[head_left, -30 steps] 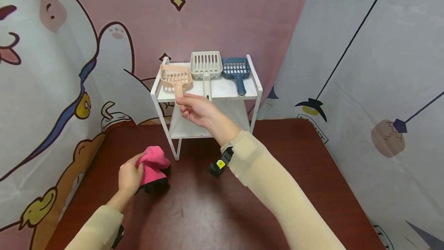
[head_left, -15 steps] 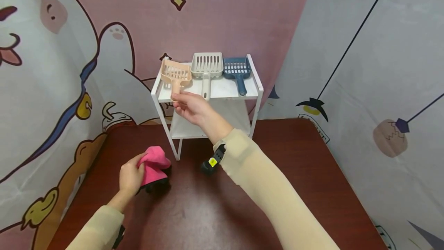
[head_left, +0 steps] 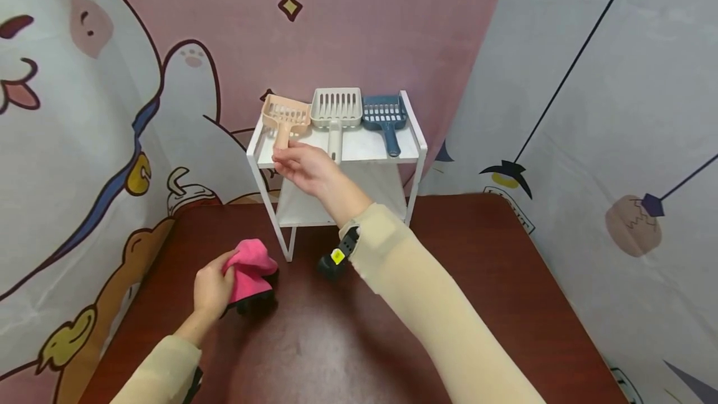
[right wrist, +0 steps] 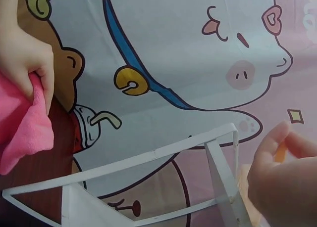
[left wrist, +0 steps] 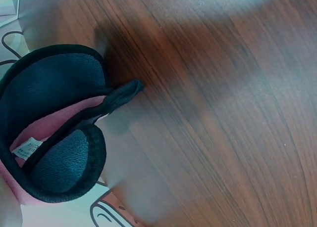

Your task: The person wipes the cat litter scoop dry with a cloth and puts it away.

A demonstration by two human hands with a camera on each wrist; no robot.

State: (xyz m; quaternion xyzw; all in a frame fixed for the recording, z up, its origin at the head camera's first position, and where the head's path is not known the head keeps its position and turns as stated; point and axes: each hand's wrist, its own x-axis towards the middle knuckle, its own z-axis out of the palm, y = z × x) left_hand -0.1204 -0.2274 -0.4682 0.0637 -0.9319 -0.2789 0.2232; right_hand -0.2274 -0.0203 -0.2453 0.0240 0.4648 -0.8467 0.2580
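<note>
My right hand (head_left: pixel 307 170) pinches the handle end of a peach slotted litter scoop (head_left: pixel 286 116), whose head overlaps the left part of a white rack's top shelf (head_left: pixel 367 151). In the right wrist view, the thumb and fingertips meet around the handle, mostly hiding it. A beige litter scoop (head_left: pixel 336 108) and a dark blue litter scoop (head_left: pixel 385 112) lie beside it on that shelf, handles toward me. Lower left, my left hand (head_left: pixel 212 287) grips a bunched pink cloth (head_left: pixel 249 267). The left wrist view shows its dark plush underside (left wrist: pixel 54 88), black edging, a loop and a white label (left wrist: pixel 27 148).
The two-tier white rack stands at the back of a dark red-brown wooden table (head_left: pixel 314 341). Its lower shelf (head_left: pixel 308 204) sits below my right hand. A cartoon-printed curtain (head_left: pixel 404 24) hangs close behind and at both sides of the table.
My right hand has moved slightly left and back with the peach scoop, swinging its handle leftward. The left hand and pink cloth have stayed nearly in place.
</note>
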